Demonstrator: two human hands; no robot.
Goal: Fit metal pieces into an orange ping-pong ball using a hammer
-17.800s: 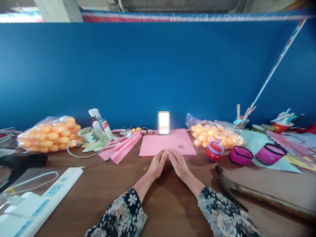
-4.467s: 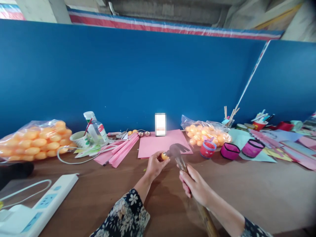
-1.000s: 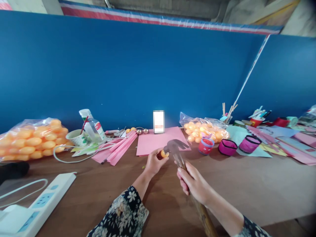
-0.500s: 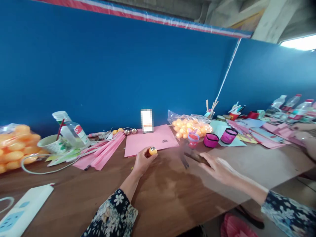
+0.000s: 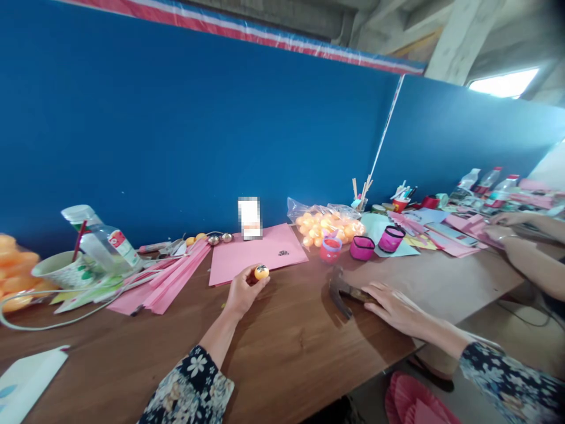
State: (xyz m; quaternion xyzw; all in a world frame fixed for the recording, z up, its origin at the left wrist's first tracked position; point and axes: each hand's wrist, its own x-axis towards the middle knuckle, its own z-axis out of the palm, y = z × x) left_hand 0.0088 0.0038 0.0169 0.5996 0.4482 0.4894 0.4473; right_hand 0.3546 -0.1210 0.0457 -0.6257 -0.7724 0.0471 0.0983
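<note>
My left hand [image 5: 242,290] pinches a small orange ball [image 5: 262,272], which looks like a ping-pong ball with a dark star-like piece or mark on top. It is just above the table, by the near edge of a pink paper sheet [image 5: 229,262]. A small dark cluster [image 5: 283,253] lies on that sheet. To the right, a claw hammer [image 5: 342,291] rests on the wooden table, claw toward me. My right hand [image 5: 392,306] is over its wooden handle, fingers fairly straight and touching it; the handle's end is hidden under the hand.
Behind are a bag of orange balls [image 5: 324,227], a small pink-purple basket [image 5: 331,249] and two magenta fabric cups [image 5: 362,248]. Pink strips [image 5: 170,277], a plastic bottle [image 5: 108,238] and a paper cup [image 5: 62,268] stand left. A co-worker's arms [image 5: 529,247] are at far right.
The hammer, blurred in motion before, now rests on the table, with my right hand lower on its handle. My left hand still holds the ball. The view has turned right, showing a co-worker's arms.
</note>
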